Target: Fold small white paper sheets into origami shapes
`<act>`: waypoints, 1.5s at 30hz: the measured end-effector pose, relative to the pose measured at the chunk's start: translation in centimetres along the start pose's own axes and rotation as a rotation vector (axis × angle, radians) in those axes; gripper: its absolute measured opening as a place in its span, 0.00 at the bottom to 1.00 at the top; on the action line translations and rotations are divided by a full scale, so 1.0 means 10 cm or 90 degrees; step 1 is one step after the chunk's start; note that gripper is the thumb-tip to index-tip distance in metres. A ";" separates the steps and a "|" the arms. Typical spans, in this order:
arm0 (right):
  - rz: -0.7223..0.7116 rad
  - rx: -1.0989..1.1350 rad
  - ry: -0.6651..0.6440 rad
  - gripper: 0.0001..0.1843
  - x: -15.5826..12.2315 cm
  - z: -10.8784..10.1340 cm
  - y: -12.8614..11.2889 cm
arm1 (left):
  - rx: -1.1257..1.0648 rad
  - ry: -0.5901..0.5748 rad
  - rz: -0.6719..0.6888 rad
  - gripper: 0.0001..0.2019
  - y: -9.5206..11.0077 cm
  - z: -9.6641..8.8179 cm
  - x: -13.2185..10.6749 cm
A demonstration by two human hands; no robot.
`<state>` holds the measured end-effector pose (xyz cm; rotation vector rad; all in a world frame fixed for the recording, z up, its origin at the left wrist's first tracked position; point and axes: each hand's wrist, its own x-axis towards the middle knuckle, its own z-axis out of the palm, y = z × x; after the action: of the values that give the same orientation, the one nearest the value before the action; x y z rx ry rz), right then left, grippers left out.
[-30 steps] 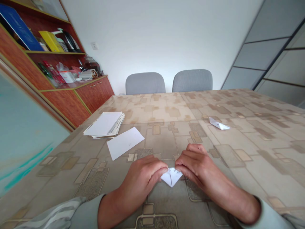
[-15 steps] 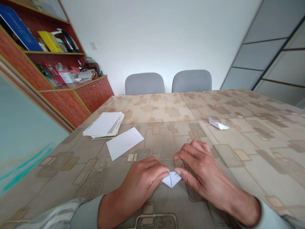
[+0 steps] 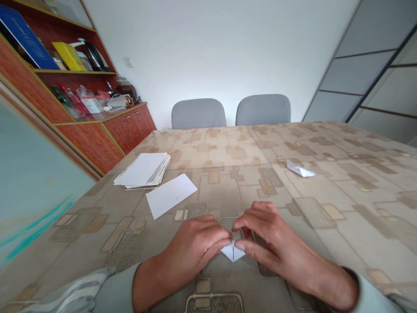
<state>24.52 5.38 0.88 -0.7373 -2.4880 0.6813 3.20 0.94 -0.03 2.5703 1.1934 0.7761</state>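
My left hand and right hand pinch the small folded white paper between them, on the patterned tabletop. Beyond lie a loose sheet, a paper stack and another paper fold; print on the shelved box is unreadable.
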 end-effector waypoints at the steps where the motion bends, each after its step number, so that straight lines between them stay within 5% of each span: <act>1: -0.006 0.006 -0.014 0.05 0.00 0.02 -0.01 | -0.005 -0.007 0.003 0.21 0.00 0.01 0.00; 11: 0.043 0.024 0.018 0.12 -0.01 -0.01 0.04 | -0.087 -0.022 -0.140 0.11 -0.15 -0.14 0.04; 16: 0.071 0.060 -0.009 0.19 0.00 -0.03 0.02 | 0.001 0.005 -0.066 0.11 -0.14 -0.12 0.02; 21: 0.070 0.067 -0.008 0.11 -0.01 0.01 0.02 | 0.018 0.058 -0.064 0.08 -0.08 -0.08 0.01; 25: 0.112 0.024 0.054 0.07 0.01 0.07 0.03 | -0.068 0.158 -0.161 0.04 0.00 -0.01 -0.01; 30: 0.100 0.010 0.081 0.05 0.00 0.14 0.00 | -0.293 0.062 -0.211 0.05 0.08 0.14 0.03; 37: 0.080 0.090 0.026 0.08 -0.01 0.13 -0.10 | -0.503 0.126 -0.296 0.06 0.08 0.23 0.09; 45: 0.073 0.181 0.045 0.06 0.02 0.13 -0.09 | -0.547 0.149 -0.298 0.06 0.03 0.28 0.07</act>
<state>23.34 4.47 0.44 -0.7830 -2.2351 1.0073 5.32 1.39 -2.00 1.4777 1.1130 1.1596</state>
